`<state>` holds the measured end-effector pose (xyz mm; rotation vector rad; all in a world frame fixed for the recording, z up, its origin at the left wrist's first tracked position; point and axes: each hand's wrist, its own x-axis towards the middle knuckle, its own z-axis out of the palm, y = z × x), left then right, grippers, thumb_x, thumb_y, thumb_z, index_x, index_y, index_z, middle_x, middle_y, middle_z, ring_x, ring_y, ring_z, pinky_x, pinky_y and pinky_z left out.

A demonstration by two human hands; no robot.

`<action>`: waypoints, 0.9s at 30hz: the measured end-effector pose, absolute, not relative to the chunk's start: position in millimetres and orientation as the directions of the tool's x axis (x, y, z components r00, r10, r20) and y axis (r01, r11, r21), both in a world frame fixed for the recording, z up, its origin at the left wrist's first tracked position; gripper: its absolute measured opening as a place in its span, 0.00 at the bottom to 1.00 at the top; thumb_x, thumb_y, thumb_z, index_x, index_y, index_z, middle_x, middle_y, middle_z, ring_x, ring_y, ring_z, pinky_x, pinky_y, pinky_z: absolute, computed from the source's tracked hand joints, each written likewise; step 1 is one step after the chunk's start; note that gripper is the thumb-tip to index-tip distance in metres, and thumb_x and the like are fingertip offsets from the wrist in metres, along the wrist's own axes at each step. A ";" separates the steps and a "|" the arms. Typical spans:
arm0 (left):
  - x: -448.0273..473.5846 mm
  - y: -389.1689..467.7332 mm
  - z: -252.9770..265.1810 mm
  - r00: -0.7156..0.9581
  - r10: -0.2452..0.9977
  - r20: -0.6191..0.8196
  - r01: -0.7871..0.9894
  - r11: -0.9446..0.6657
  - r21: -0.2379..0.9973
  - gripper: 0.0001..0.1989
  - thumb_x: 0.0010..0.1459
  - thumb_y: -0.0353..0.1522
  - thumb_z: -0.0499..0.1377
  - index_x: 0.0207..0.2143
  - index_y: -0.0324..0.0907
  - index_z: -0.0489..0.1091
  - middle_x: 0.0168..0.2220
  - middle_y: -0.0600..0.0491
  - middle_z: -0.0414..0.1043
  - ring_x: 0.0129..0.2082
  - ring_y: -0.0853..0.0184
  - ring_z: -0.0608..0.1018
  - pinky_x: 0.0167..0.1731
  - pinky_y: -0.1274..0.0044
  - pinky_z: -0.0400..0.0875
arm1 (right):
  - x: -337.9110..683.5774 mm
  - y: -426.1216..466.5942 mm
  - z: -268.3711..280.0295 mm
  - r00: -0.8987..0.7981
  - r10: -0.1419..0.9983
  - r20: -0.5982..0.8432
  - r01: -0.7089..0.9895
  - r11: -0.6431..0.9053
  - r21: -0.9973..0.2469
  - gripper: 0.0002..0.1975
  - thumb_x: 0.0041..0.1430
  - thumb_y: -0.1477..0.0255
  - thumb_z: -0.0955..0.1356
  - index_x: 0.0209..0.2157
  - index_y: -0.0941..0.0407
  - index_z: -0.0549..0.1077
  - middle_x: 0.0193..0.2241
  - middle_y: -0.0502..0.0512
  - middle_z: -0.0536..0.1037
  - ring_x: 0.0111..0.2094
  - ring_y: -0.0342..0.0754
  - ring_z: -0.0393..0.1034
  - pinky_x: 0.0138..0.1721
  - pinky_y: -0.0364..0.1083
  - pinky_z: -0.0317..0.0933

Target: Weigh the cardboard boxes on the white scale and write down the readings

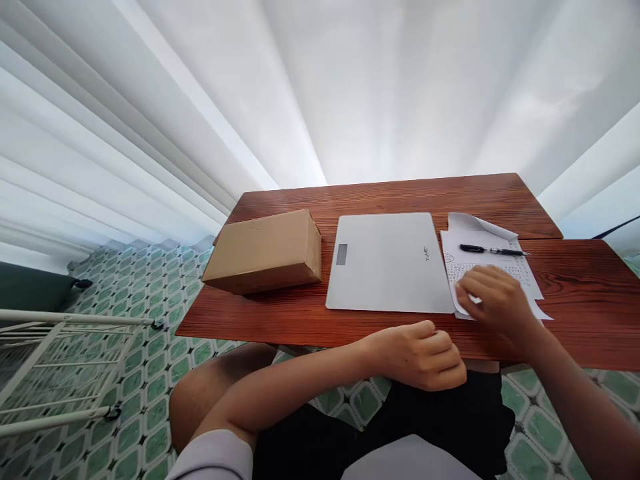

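My left hand [425, 353] hangs in a loose fist just in front of the table's near edge, below the scale. No object shows in it, though its palm faces away from me. Over the lower part of the papers [480, 230] is my right hand [493, 297], its fingers curled in and the thumb bent, with nothing visible in it. I cannot tell whether it touches the sheets. A black pen [493, 251] lies across the papers beyond that hand. Left of them rests a flat, light grey digital scale [385, 267] with a small blank display.
A closed brown cardboard box [263, 250] stands on the left of the reddish wooden table [400, 193]. White curtains [350, 87] hang behind it. A white wire rack on wheels [75, 320] stands on the green patterned floor at the left.
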<state>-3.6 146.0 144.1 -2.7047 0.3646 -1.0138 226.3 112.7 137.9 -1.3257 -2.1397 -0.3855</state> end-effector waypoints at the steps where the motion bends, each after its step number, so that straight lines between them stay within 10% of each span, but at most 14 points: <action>1: 6.6 146.0 143.0 0.722 -0.336 0.604 -0.179 -0.935 -0.306 0.05 0.63 0.30 0.60 0.33 0.37 0.72 0.30 0.53 0.67 0.29 0.70 0.68 0.29 0.75 0.59 | 241.4 114.2 138.4 -0.317 0.711 0.627 0.907 0.421 -0.020 0.15 0.65 0.77 0.66 0.23 0.54 0.65 0.21 0.50 0.69 0.26 0.46 0.60 0.33 0.48 0.54; 15: 93.6 141.9 108.1 0.803 -0.329 0.496 -0.179 -0.928 -0.326 0.17 0.70 0.34 0.49 0.46 0.35 0.74 0.52 0.38 0.73 0.47 0.55 0.76 0.43 0.68 0.67 | 339.0 130.5 103.4 -0.081 0.862 0.500 0.990 0.012 0.141 0.18 0.72 0.62 0.64 0.50 0.57 0.79 0.34 0.57 0.82 0.36 0.52 0.74 0.38 0.49 0.58; 27: 88.4 139.7 101.9 0.845 -0.213 0.491 -0.123 -0.970 -0.209 0.14 0.68 0.33 0.50 0.46 0.35 0.71 0.52 0.37 0.72 0.42 0.57 0.76 0.34 0.72 0.65 | 338.5 131.0 98.9 0.052 0.907 0.419 0.992 -0.095 0.084 0.14 0.71 0.64 0.65 0.41 0.56 0.80 0.36 0.56 0.82 0.37 0.52 0.73 0.38 0.50 0.56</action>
